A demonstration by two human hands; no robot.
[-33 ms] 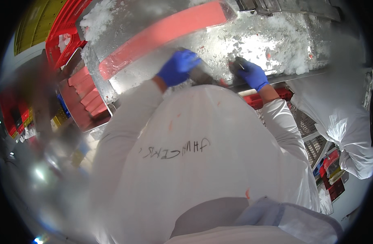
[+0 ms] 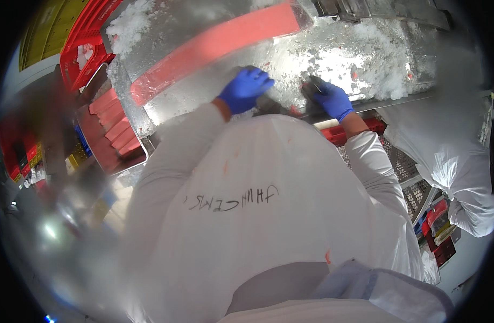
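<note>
1. Leaning over a steel table [image 2: 204, 102] dusted with crushed ice [image 2: 365, 59], the person works in a white smock with both hands gloved in blue; the metal is dull, wet and frosted, the ice lumpy and white, thickest toward the right end.

2. Lying across the table is a long fish fillet [image 2: 214, 46]; it is salmon-pink, smooth and strap-shaped, running on a slant from lower left to upper right; it looks sealed under a glossy clear film, though the blur leaves that unsure.

3. Left hand [image 2: 246, 89]: fingers curled and pressed down on the table, over something dark at the near edge; it sits just below the fillet's middle, close to it but apart from it.

4. Right hand [image 2: 330, 99]: closed around a small dark object [image 2: 313, 86] whose kind I cannot tell; it rests at the table's near rim, well to the right of the fillet and clear of it.

5. Between the two hands lies a dark, flattish shape [image 2: 274, 105] at the table edge; too blurred to name.

6. Off to the left a metal tray [image 2: 144, 148] holds pink blocks [image 2: 115, 126] stacked in a row; red crates [image 2: 80, 48] stand behind it; a second person in white [image 2: 451, 156] stands at the right.
</note>
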